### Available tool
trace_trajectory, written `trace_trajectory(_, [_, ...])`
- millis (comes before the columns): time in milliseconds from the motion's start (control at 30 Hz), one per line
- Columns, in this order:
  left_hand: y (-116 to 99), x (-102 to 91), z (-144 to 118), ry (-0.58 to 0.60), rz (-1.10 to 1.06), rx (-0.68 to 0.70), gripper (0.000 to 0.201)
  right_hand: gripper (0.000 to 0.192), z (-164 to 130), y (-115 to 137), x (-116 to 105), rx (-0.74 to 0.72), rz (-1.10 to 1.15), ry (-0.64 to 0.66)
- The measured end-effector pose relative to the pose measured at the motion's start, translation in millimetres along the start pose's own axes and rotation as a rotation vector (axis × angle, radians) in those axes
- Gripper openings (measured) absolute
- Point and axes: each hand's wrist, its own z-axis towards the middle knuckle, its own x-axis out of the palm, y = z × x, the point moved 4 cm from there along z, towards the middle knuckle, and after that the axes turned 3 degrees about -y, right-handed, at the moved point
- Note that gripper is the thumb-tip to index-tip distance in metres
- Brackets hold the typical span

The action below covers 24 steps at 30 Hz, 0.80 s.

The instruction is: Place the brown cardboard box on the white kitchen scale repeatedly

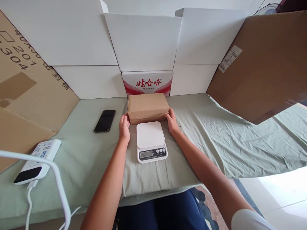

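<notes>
A small brown cardboard box is held between my two hands, just behind the kitchen scale. My left hand grips its left end, with the thumb near the front corner. Around the right end, my right hand has its fingers closed on the lower front edge. The white kitchen scale lies flat on the cloth between my forearms, its platform bare and its display and buttons facing me. Whether the box touches the cloth I cannot tell.
A black phone lies to the left. Further left is a white power bank with a white cable. White boxes and a red-and-white carton stand behind. Big cardboard panels flank the green cloth.
</notes>
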Motion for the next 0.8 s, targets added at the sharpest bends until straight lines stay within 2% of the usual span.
trace_trajectory(433, [3.2,-0.8,3.7,0.006,0.005,0.007,0.064,0.044,1.1,-1.3,0.6,0.011,0.01,0.001])
trace_trajectory(600, [-6.0,2.9,0.1,0.055,-0.002,0.03,0.068,0.044,0.7,-1.6,1.4,-0.007,0.022,0.006])
trace_trajectory(700, [-20.8,7.4,-7.4,0.096,-0.015,0.105,0.072,0.05,-3.7,5.3,1.3,-0.091,0.047,0.011])
trace_trajectory(800, [-37.2,7.9,-21.3,0.116,-0.007,0.204,0.074,0.059,-16.4,23.1,-1.8,-0.257,0.005,0.018])
